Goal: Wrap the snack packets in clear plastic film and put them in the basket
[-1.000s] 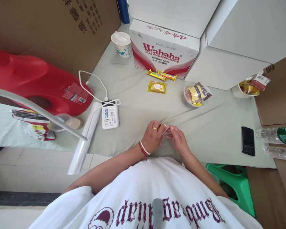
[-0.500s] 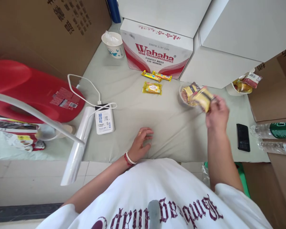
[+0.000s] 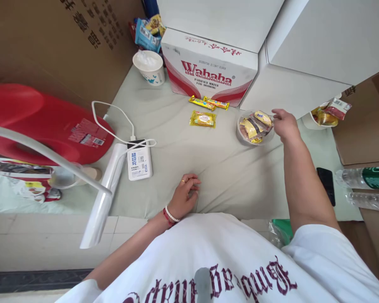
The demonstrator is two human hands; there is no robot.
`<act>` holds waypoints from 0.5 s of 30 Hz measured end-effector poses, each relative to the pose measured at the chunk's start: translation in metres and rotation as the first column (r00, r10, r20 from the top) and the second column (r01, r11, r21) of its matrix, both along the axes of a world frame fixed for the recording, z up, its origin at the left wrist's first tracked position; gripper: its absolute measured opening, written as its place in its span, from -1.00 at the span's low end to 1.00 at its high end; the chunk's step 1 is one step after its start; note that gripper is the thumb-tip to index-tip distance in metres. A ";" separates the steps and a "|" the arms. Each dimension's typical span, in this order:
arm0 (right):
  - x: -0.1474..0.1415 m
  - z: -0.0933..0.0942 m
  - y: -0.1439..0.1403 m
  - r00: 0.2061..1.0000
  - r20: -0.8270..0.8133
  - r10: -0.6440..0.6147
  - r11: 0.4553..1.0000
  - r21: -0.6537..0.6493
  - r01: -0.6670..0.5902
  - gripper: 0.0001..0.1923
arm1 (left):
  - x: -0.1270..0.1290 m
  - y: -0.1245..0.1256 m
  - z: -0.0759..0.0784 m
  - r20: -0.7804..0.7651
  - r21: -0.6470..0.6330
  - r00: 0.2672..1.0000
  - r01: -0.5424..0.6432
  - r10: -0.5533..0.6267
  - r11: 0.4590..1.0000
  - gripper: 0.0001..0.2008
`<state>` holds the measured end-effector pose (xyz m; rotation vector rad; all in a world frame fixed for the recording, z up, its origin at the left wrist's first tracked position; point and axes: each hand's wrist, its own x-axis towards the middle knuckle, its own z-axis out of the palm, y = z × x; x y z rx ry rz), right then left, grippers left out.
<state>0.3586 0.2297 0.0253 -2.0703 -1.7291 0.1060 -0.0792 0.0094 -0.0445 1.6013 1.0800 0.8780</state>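
Partly hidden phone [image 3: 327,182] behind right forearm [image 3: 303,181], right fingers [image 3: 277,112] bent by bowl [image 3: 240,135], hold unclear, left fingers [image 3: 192,182] loosely curled, empty

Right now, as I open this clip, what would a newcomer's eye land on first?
Probably the large red plastic container at the left edge, and the white-and-red Wahaha box at the back, near the middle. Next comes the right hand, stretched out at the right side of a clear bowl of wrapped snacks.
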 end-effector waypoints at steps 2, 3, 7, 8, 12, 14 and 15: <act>-0.008 0.010 -0.001 0.994 -0.100 -0.037 0.997 0.060 0.043 -0.46 | 0.000 0.001 0.000 -0.009 0.005 1.000 0.010 -0.010 1.000 -0.66; -0.016 0.013 -0.003 0.995 -0.094 -0.011 0.997 0.080 0.019 -0.44 | 0.001 0.002 0.001 -0.017 0.008 1.000 0.017 -0.017 1.000 -0.67; -0.062 0.009 -0.019 0.966 0.136 0.219 0.976 -0.017 -0.219 -0.36 | 0.003 0.003 0.004 -0.070 0.035 0.997 0.021 -0.018 0.999 -0.74; -0.070 0.006 -0.024 0.955 0.175 0.239 0.971 -0.059 -0.232 -0.35 | 0.003 0.004 0.005 -0.078 0.044 0.997 0.020 -0.016 0.999 -0.76; -0.087 0.011 -0.041 0.951 0.223 0.212 0.975 -0.118 -0.189 -0.32 | 0.000 0.003 0.012 -0.109 0.101 0.994 0.018 -0.007 0.995 -0.77; -0.092 0.019 -0.050 0.949 0.251 0.192 0.981 -0.077 -0.178 -0.30 | -0.006 0.001 0.016 -0.141 0.160 0.990 -0.006 0.029 0.987 -0.75; -0.096 0.022 -0.055 0.941 0.275 0.199 0.980 -0.046 -0.194 -0.30 | -0.011 -0.001 0.017 -0.156 0.197 0.987 -0.017 0.049 0.980 -0.73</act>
